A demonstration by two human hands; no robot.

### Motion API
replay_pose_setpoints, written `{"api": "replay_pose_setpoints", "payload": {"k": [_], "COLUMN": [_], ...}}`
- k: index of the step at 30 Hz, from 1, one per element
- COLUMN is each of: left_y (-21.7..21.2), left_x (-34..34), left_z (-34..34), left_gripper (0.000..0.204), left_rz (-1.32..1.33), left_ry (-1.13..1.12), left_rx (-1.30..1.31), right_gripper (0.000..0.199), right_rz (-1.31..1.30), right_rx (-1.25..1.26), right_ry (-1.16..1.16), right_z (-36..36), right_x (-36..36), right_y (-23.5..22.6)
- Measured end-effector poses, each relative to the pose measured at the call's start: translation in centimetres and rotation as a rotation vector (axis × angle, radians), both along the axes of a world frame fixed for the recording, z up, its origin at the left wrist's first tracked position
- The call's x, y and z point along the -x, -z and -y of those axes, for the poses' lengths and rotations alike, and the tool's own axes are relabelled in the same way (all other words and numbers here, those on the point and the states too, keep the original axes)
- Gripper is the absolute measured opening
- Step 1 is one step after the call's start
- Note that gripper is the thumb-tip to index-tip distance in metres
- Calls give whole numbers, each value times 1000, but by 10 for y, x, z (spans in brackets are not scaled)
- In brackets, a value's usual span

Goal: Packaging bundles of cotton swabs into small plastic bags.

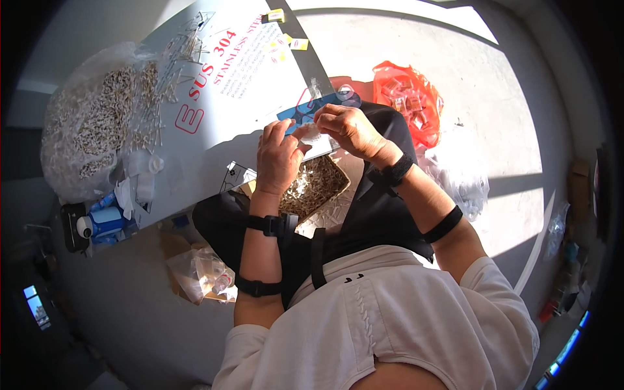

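Note:
My left hand [278, 156] and my right hand [351, 131] meet over the near edge of the table, fingers bent in a pinch. Between them is a small clear, whitish plastic piece [312, 136]; its exact kind is too small to make out. Both hands appear to grip it, the right from above, the left from the side. Just below, at my lap, sits an open box [346, 186] filled with many small thin tan and silvery pieces. Part of this box is hidden by my left hand and wrist.
A large clear bag [65, 140] of similar thin pieces lies on the table's left, some spilled beside it. A blue-and-white bottle [107, 221] is at the left corner. Small yellow-and-white packets [299, 44] lie far back. Right, a red bag [426, 130] holds packets, near clear plastic bags [463, 185].

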State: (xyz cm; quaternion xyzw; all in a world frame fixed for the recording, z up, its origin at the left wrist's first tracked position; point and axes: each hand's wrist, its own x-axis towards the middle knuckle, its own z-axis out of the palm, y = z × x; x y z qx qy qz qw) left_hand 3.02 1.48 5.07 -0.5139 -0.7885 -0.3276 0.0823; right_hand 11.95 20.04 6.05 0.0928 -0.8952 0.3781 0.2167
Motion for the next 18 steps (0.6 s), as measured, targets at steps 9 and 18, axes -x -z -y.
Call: {"api": "replay_pose_setpoints", "payload": {"k": [9, 18], "left_y": [4, 3], "left_x": [2, -2], "left_z": [-2, -10], "left_gripper": [25, 21], "left_rz": [-23, -42], "left_ry": [11, 6], "left_rx": [59, 93], "right_gripper": [7, 9], "right_rz": [1, -52], "right_rx": [13, 9], "right_ry": [11, 20], "right_z": [1, -1], "right_x": [0, 2], "right_y": [0, 3]}}
